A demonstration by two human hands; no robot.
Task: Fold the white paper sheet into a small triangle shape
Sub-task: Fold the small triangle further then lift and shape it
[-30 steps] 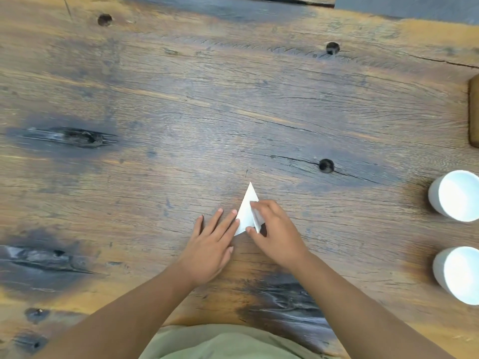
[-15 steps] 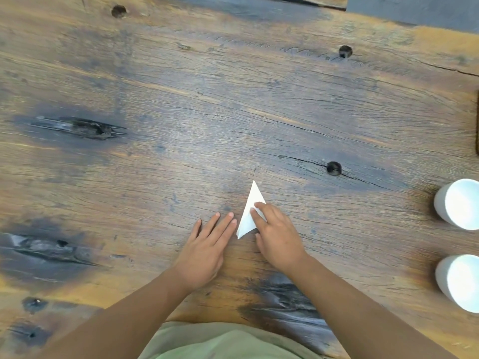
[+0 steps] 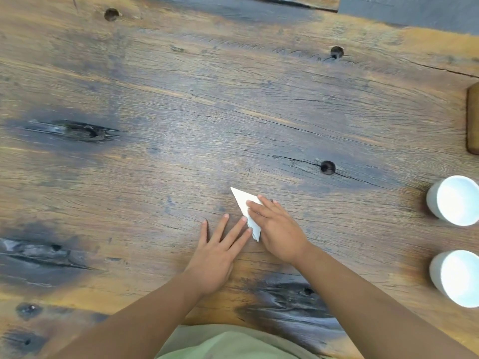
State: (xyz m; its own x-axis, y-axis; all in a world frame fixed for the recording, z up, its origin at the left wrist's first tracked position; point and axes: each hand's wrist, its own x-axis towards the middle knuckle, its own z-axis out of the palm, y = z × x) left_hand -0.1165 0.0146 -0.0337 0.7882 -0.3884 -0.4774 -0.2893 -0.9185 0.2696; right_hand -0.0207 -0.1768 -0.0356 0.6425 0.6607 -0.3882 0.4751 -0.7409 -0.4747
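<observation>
White paper (image 3: 243, 203): folded into a narrow triangle, flat on the table, tip pointing to about 11 o'clock.
Table (image 3: 181, 104): weathered wood, dark knots and round holes.
Right hand (image 3: 278, 226): palm down on the paper's 4 o'clock side, fingers held together and flat, pressing the fold.
Left hand (image 3: 220, 247): flat on the table at the paper's 7 o'clock, fingers spread, two fingertips touching the paper's lower edge.
Cups (image 3: 455, 200): two white ones at 3 o'clock, well apart from the paper.
Garment (image 3: 228, 343): olive green, at 6 o'clock.
</observation>
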